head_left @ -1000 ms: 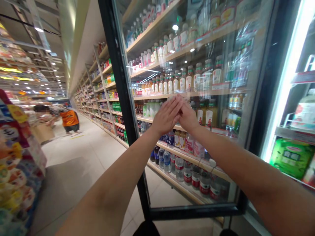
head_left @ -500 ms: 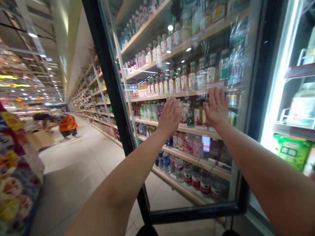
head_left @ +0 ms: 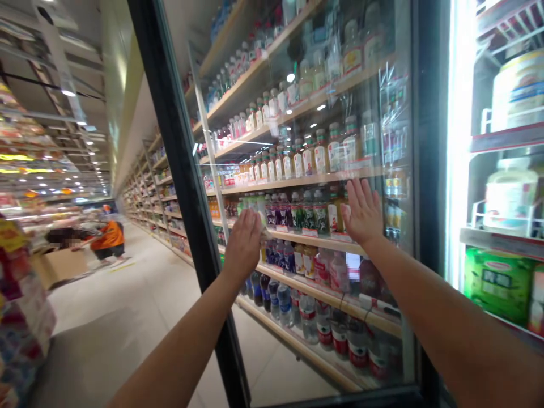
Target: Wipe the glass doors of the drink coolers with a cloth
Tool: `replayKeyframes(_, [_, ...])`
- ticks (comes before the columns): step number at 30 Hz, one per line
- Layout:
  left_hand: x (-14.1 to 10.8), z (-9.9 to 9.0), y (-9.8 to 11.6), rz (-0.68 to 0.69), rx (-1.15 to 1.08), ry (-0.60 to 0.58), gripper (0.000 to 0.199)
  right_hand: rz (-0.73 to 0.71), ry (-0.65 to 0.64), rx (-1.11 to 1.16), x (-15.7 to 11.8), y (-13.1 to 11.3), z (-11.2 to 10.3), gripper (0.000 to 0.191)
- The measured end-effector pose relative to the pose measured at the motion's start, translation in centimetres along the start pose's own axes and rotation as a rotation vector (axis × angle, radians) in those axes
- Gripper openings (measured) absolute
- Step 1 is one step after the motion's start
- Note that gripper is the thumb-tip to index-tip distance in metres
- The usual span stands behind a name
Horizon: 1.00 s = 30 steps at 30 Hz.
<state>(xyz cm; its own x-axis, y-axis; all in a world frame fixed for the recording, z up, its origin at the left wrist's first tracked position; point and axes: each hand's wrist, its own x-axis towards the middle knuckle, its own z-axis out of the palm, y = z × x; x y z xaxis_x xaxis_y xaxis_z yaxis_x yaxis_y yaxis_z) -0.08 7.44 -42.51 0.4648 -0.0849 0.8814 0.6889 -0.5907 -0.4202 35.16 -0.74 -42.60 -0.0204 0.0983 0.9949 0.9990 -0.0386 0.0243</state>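
My left hand (head_left: 243, 245) and my right hand (head_left: 362, 212) are raised with palms forward and hold nothing. Both are in front of a glass fridge door (head_left: 385, 119), and I cannot tell whether they touch the glass. The left hand is nearest the door's black frame (head_left: 178, 170). Behind the glass, juice bottles (head_left: 308, 158) stand on wooden shelves, just above my right hand. Water bottles with red labels (head_left: 325, 326) stand lower down, beneath my forearms' line of reach.
A person in an orange vest (head_left: 109, 235) works far down the aisle beside a cardboard box (head_left: 59, 266). Long grocery shelves (head_left: 157, 192) line the left wall. Stacked packaged goods (head_left: 21, 300) stand at far left. Another fridge section (head_left: 497, 292) is at right.
My hands have moved apart from fingertips together, the left going left toward the door frame. The view has turned slightly right, shifting the frame left.
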Motion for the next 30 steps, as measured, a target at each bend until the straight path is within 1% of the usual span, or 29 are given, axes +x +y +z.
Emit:
replayKeyframes(2, [1.4, -0.7, -2.2, -0.129, 0.033, 0.024, 0.062, 0.004, 0.014, -0.004, 0.0, -0.1, 0.1, 0.064])
replayKeyframes(3, [2.1, -0.9, -3.1, -0.169, 0.04, 0.034, 0.065, 0.008, 0.015, -0.003, 0.0, -0.1, 0.1, 0.064])
replayKeyframes(4, [2.4, -1.1, -3.5, -0.19, 0.043, 0.041, 0.068, 0.01, 0.01, 0.0, 0.0, -0.2, 0.1, 0.064])
replayKeyframes(5, [2.2, -1.2, -3.5, -0.188, 0.042, 0.042, 0.07, 0.014, 0.002, 0.005, 0.1, -0.2, 0.1, 0.064])
replayKeyframes(6, [1.4, -1.2, -3.0, -0.168, 0.037, 0.031, 0.07, 0.017, -0.007, 0.01, 0.1, -0.2, 0.1, 0.064])
replayKeyframes(8, [-0.9, -1.0, -1.6, -0.085, 0.012, -0.02, 0.067, 0.018, -0.02, 0.018, 0.1, -0.3, 0.1, 0.065])
replayKeyframes(10, [-2.7, -1.0, -0.8, 0.078, -0.042, -0.132, 0.06, 0.015, -0.021, 0.018, 0.1, -0.3, 0.1, 0.065])
replayKeyframes(11, [-2.8, -1.2, -1.0, 0.13, -0.048, -0.169, 0.058, 0.013, -0.017, 0.015, 0.0, -0.2, 0.1, 0.065])
replayKeyframes(12, [-2.2, -1.4, -1.7, 0.144, -0.044, -0.176, 0.058, 0.011, -0.01, 0.011, 0.0, -0.2, 0.2, 0.065])
replayKeyframes(13, [-1.1, -1.6, -2.6, 0.098, -0.02, -0.148, 0.059, 0.009, -0.003, 0.007, 0.0, -0.1, 0.2, 0.065])
replayKeyframes(14, [0.4, -1.8, -3.8, 0.016, 0.022, -0.075, 0.061, 0.008, 0.004, 0.003, -0.1, -0.1, 0.2, 0.065])
replayKeyframes(16, [3.5, -2.1, -5.7, -0.056, 0.047, -0.003, 0.066, 0.007, 0.017, -0.006, -0.1, 0.0, 0.3, 0.065])
replayKeyframes(17, [4.6, -2.1, -6.1, -0.063, 0.046, 0.018, 0.067, 0.007, 0.02, -0.011, -0.1, 0.0, 0.3, 0.064])
replayKeyframes(18, [5.2, -2.0, -6.0, -0.047, 0.035, 0.025, 0.066, 0.005, 0.022, -0.014, -0.1, -0.1, 0.3, 0.064])
replayKeyframes(19, [5.2, -1.8, -5.5, -0.01, 0.017, 0.018, 0.064, 0.002, 0.023, -0.016, -0.1, -0.1, 0.2, 0.064])
replayKeyframes(20, [4.7, -1.6, -4.7, 0.058, -0.011, -0.013, 0.061, -0.001, 0.024, -0.015, -0.1, -0.2, 0.2, 0.063])
replayKeyframes(21, [4.1, -1.4, -3.8, 0.143, -0.044, -0.057, 0.058, -0.004, 0.021, -0.013, -0.1, -0.2, 0.1, 0.063])
replayKeyframes(23, [2.9, -1.3, -2.4, 0.345, -0.116, -0.187, 0.054, -0.003, 0.005, -0.003, 0.0, -0.3, -0.1, 0.064])
replayKeyframes(24, [2.7, -1.4, -2.3, 0.386, -0.12, -0.21, 0.053, 0.002, -0.002, 0.002, 0.0, -0.3, -0.2, 0.064])
replayKeyframes(25, [2.8, -1.6, -2.5, 0.371, -0.101, -0.196, 0.054, 0.007, -0.007, 0.006, 0.0, -0.3, -0.2, 0.065])
replayKeyframes(26, [3.3, -1.8, -3.0, 0.302, -0.061, -0.144, 0.055, 0.012, -0.009, 0.009, 0.0, -0.2, -0.2, 0.065])
replayKeyframes(28, [4.5, -2.2, -4.2, 0.101, 0.026, -0.002, 0.063, 0.012, 0.002, 0.004, 0.0, -0.2, -0.2, 0.065])
replayKeyframes(29, [4.9, -2.2, -4.6, 0.019, 0.055, 0.051, 0.068, 0.01, 0.009, -0.003, -0.1, -0.2, -0.2, 0.065])
replayKeyframes(30, [5.0, -2.1, -4.6, -0.034, 0.07, 0.086, 0.072, 0.005, 0.013, -0.01, -0.1, -0.1, -0.2, 0.064])
